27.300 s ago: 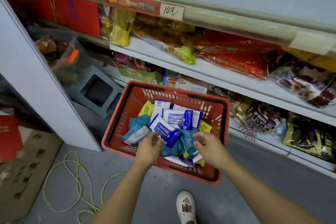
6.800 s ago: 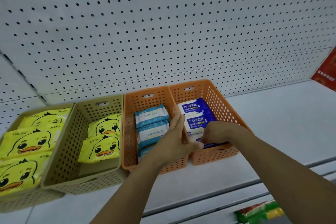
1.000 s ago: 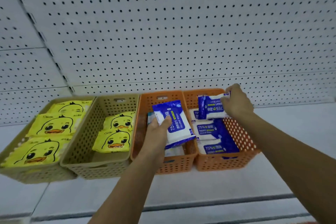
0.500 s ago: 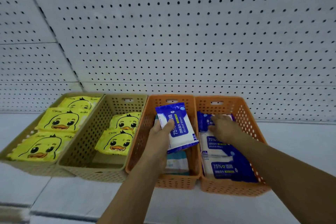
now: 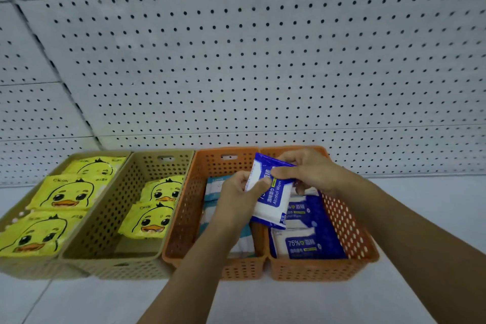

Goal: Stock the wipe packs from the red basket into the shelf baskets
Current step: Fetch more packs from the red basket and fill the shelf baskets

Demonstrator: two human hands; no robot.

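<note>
A blue and white alcohol wipe pack [image 5: 273, 197] is held upright over the divide between two orange shelf baskets. My left hand [image 5: 238, 196] pinches its left edge; my right hand [image 5: 307, 171] grips its top right. The right orange basket [image 5: 349, 234] holds more blue alcohol packs [image 5: 305, 244]. The left orange basket [image 5: 184, 218] holds teal and white packs [image 5: 214, 188], partly hidden by my left arm. The red basket is out of view.
Two olive baskets stand to the left: the far one [image 5: 15, 263] is full of yellow duck packs [image 5: 65, 192], the nearer one [image 5: 105, 234] holds two duck packs [image 5: 147, 221]. Pegboard wall [image 5: 236, 60] rises behind. White shelf surface [image 5: 420, 197] extends right.
My right hand left the right orange basket and came up to grip the top of the pack my left hand holds. The view moved closer to the baskets.
</note>
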